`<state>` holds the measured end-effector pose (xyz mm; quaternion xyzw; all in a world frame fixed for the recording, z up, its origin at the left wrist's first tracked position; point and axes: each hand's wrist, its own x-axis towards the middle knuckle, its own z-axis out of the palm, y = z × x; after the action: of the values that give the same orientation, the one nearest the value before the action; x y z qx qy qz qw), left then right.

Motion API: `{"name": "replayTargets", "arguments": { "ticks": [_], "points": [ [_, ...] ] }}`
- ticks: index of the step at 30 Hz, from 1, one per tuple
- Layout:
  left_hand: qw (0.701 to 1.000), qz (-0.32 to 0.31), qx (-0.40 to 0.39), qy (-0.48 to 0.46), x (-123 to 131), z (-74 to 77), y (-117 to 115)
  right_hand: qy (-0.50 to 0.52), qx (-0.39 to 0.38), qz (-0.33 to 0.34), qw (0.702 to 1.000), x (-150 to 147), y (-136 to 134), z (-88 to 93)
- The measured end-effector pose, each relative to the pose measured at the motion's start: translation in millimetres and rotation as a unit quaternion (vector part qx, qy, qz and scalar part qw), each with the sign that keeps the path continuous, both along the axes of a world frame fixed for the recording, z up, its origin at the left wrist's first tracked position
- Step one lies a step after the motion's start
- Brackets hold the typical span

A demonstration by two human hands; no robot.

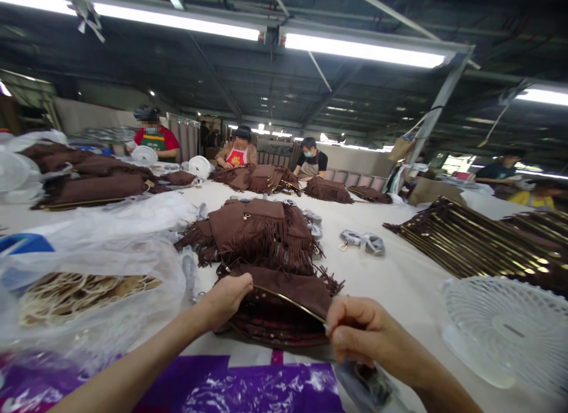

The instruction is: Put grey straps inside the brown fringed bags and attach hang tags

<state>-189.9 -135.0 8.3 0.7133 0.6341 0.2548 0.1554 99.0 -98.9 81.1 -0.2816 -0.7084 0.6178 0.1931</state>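
A brown fringed bag [284,286] lies on the table in front of me, its gold-toothed zipper undone and its dark inside showing. With fingers closed, my left hand [231,294] grips the upper edge of the bag at the zipper's left end. At the zipper's right end, my right hand [364,330] pinches the bag's edge, thumb against forefinger. Something small and pale shows at those fingertips, too small to name. Below the right hand is a clear plastic wrapping [370,386] with something dark in it. Just behind the bag sits a stack of brown fringed bags [261,229].
On the left, a clear plastic bag [168,277] holds tan tags with white strings [84,297]. Purple plastic [248,386] lies at the near edge. A white plastic basket [510,324] and rows of zippered brown pieces [470,241] stand right. Several people work across the table.
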Motion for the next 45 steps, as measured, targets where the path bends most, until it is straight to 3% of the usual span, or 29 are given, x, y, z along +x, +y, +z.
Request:
{"name": "replayTargets", "arguments": {
  "ticks": [4,7,11,13,20,29,36,45],
  "points": [
    [0.999,0.025,0.012,-0.039,-4.5,-0.6,16.2,-0.051,0.067,0.039,0.996,-28.7,-4.6,-16.0],
    [0.996,0.048,0.017,-0.069,-8.5,-9.8,26.3,-0.064,0.156,0.019,0.985,-52.1,-2.2,-26.2],
    [0.992,0.074,0.013,-0.102,-13.5,-21.2,36.6,-0.111,0.323,-0.042,0.939,-80.6,7.5,-44.9],
    [0.990,0.083,0.009,-0.116,-15.1,-24.6,39.7,-0.150,0.368,-0.059,0.916,-92.3,12.3,-57.3],
    [0.983,0.111,-0.005,-0.149,-17.4,-31.5,47.0,-0.154,0.416,-0.084,0.892,-115.2,16.2,-88.6],
    [0.978,0.120,-0.015,-0.168,-18.4,-34.1,48.9,-0.274,0.500,-0.102,0.815,-132.1,6.1,-88.3],
    [0.975,0.120,-0.024,-0.184,-19.6,-34.5,50.5,-0.275,0.479,-0.065,0.831,-141.5,5.5,-84.3],
    [0.965,0.117,-0.027,-0.231,-23.4,-34.7,50.3,-0.251,0.533,-0.041,0.807,-147.6,13.6,-93.4]
  ]
}}
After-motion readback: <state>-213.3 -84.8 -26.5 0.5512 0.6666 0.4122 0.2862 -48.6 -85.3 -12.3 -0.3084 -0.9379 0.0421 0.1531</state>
